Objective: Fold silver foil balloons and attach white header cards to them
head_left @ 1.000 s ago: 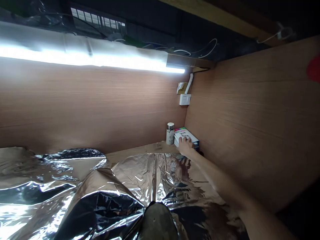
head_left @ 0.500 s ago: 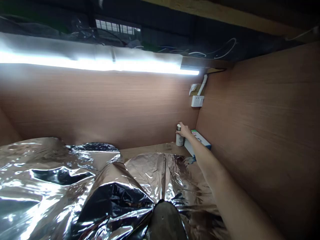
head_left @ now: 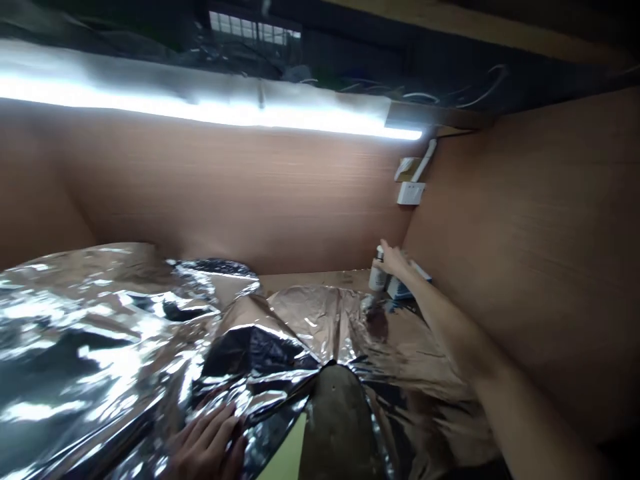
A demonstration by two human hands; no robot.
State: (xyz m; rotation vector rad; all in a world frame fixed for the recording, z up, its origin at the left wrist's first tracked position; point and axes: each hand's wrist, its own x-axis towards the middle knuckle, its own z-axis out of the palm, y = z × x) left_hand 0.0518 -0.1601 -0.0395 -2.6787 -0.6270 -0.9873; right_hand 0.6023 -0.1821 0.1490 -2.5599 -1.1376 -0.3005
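My right hand (head_left: 397, 262) reaches to the far right corner, its fingers around the upper part of a white bottle (head_left: 377, 279); motion smears the fingertips. The bottle stands close to the back wall, beside a small blue-and-white box (head_left: 400, 288) that my forearm partly covers. At the bottom of the view, my left hand (head_left: 210, 443) lies on crinkled silver foil film (head_left: 125, 347) with its fingers extended. A dark rounded post or board end (head_left: 335, 420) pokes up through the film in the middle, and a pale yellow-green sheet (head_left: 287, 450) shows between it and my left hand.
Wood-coloured panels (head_left: 225, 200) wall the space at the back and both sides. A lit tube lamp (head_left: 300, 120) runs along the top of the back panel. A white power socket (head_left: 411, 193) hangs in the right corner; loose wires lie above.
My left hand has come into view on the film. The pale sheet now shows. The bottle sits a little nearer to me relative to the back wall, with my right hand still at it.
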